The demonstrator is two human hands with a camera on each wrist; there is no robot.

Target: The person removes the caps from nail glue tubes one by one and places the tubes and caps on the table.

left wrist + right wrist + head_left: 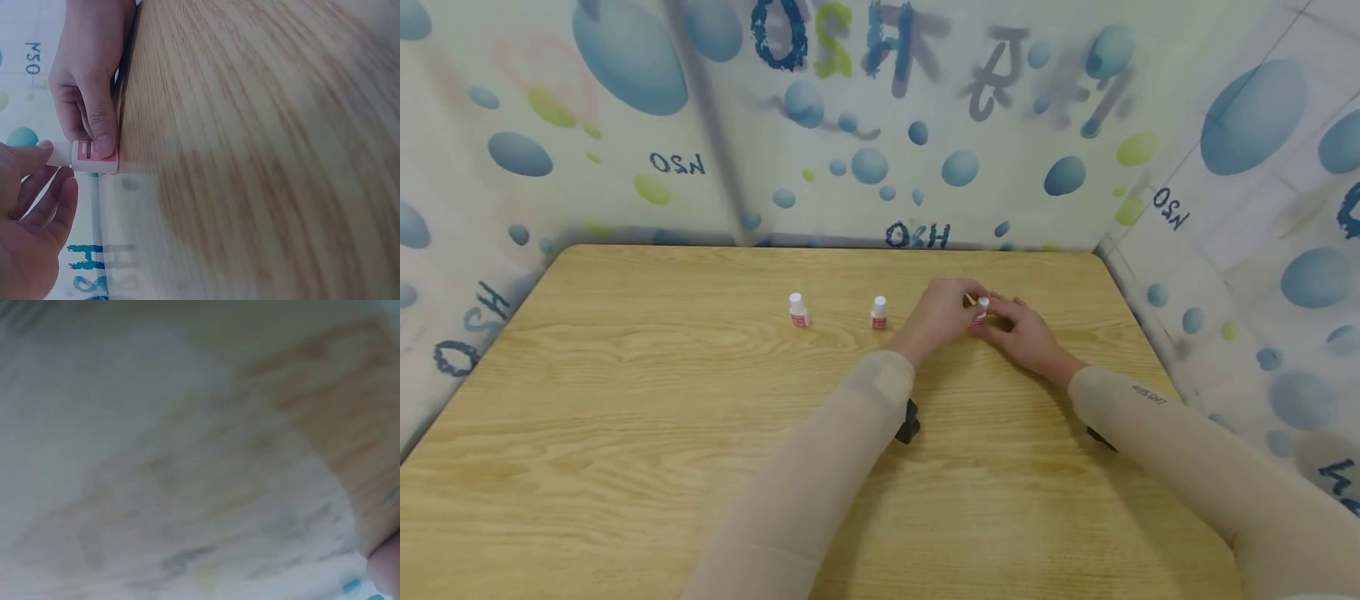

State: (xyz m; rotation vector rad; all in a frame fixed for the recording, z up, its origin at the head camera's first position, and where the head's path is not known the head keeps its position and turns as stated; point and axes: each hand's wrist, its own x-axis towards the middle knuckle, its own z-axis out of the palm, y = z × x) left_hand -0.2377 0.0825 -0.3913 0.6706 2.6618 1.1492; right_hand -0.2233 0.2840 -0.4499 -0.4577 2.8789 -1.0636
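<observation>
A small white bottle with a red label stands on the table, between the two hands. Its white cap is pinched by the left hand, whose other fingers curl loosely beside it in the left wrist view. Around the label, the right hand holds the bottle's body, thumb on the front. Two similar bottles stand upright to the left: one white-capped bottle close to the left forearm, another bottle farther left. In the right wrist view only a blurred bit of hand shows at the edge.
The wooden table reaches back to a printed curtain with blue drops and letters. A similar covering rises along the right side. Dark pieces of the wrist gear show under the sleeves.
</observation>
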